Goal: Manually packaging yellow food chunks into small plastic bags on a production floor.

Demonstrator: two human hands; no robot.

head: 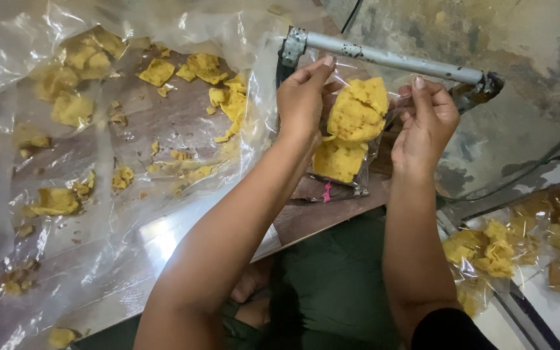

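Observation:
My left hand (303, 97) and my right hand (426, 120) hold up a small clear plastic bag (351, 129) filled with yellow crispy snack pieces. Each hand pinches one side of the bag's open top. The bag hangs just below the grey metal arm of a sealer (390, 58), which runs from upper middle to the right. A small pink scrap (326, 192) lies on the board under the bag.
A large clear plastic sheet (66, 214) covers the wooden board at left, with loose yellow snack pieces (218, 81) scattered on it. Several filled clear bags (494, 249) lie at the lower right. A stained wall and cables are at upper right.

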